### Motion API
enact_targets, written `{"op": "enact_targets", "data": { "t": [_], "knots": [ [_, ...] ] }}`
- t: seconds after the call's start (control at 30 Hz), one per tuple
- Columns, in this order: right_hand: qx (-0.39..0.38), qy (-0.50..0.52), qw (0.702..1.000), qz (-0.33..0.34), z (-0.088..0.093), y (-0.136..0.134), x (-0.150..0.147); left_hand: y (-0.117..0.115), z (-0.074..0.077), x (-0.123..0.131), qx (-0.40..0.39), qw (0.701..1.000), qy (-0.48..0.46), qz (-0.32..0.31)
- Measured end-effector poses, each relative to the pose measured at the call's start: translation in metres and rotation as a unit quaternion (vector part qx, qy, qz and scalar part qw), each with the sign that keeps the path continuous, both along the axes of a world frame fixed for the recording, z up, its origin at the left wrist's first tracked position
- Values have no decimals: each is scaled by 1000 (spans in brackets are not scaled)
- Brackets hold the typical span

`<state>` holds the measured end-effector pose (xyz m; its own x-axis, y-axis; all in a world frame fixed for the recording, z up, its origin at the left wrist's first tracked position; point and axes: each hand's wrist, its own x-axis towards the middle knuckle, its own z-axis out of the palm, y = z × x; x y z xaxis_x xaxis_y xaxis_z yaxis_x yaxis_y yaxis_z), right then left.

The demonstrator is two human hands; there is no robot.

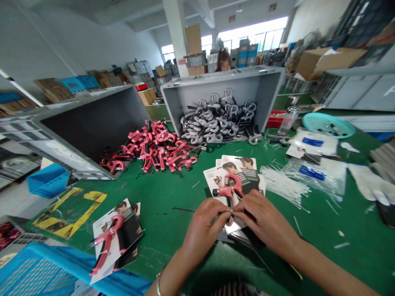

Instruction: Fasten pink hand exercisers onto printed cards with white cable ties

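Note:
A red hand grip strengthener with a metal spring lies on a printed cardboard backing card. Over its handles, my left hand and my right hand meet with fingertips pinched together. Between them shows a small pale bit, seemingly a white cable tie, mostly hidden by the fingers. More printed cards lie beneath and behind. Loose white cable ties are heaped just right of the cards. Off to the left, another red hand grip strengthener rests on its own card.
Red grip strengtheners spill from a tipped grey crate. Another crate holds grey ones. At right are plastic bags, a turquoise tray and a white glove. A blue basket stands front left. One person is behind the crates.

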<state>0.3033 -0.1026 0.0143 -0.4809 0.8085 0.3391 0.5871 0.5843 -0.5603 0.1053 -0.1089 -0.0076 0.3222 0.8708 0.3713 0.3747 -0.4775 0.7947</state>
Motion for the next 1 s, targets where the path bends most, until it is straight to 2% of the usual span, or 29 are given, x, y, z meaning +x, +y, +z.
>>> {"op": "enact_targets", "data": {
  "t": [0.1,0.23,0.3,0.37,0.43,0.53,0.6,0.7,0.8,0.9,1.0],
  "knots": [
    [-18,5,1000,-15,1,0,-2,-1,15,-2,30,996,86,-5],
    [-6,-9,1000,-9,3,0,-5,-3,29,0,105,974,201,8],
    [1,-28,1000,-2,4,0,-6,-4,31,0,131,975,179,9],
    [-1,-41,999,-2,5,-1,-5,-6,30,1,143,983,118,15],
    [-9,-34,999,-5,5,-1,-3,-8,28,2,136,988,67,13],
    [-6,15,1000,-1,2,-1,-1,-12,18,5,97,994,44,-1],
    [6,65,998,-7,-4,-1,0,-15,7,8,76,995,47,33],
    [15,125,991,-37,-14,-3,-2,-17,-12,10,80,987,77,118],
    [14,156,986,-64,-21,-5,-6,-17,-26,7,106,978,106,142],
    [-2,183,980,-79,-23,-7,0,-16,-28,0,82,984,90,127],
    [-29,206,970,-127,-29,-9,34,-14,-23,-11,1,993,45,110]
  ]
}}
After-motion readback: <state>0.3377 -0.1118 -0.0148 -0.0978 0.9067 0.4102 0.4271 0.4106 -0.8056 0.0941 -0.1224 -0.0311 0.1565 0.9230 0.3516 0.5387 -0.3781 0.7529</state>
